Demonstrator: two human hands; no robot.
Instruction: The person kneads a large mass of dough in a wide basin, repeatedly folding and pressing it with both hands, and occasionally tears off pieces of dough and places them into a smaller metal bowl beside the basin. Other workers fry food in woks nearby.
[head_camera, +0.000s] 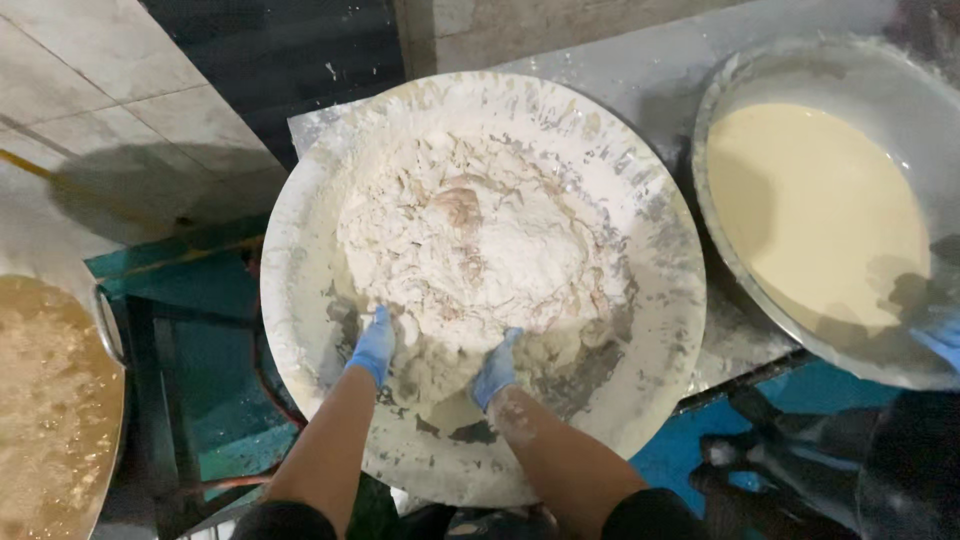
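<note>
A big round metal pan (300, 300) sat in the middle of the bench (640, 70), and its near rim hung out past the bench's near edge. Inside it lay a tall heap of white flour and lumpy dough (470, 240). Flour was smeared all over the pan's walls.

The left hand (374, 345) wore a blue glove and pushed into the near left side of the heap. The right hand (496, 368), also in a blue glove, pushed into the near right side. The fingers of both hands were sunk in the dough, so I could not tell if they were curled or spread. Flour dusted the right wrist.

A second metal bowl (900, 80) stood at the right end of the bench, just beside the pan. It held smooth, pale yellow batter (810, 210). Another person's blue glove (940, 340) touched its near rim.

Off the bench, at the far left, was a pot (105, 330) of bubbly brown liquid.
</note>
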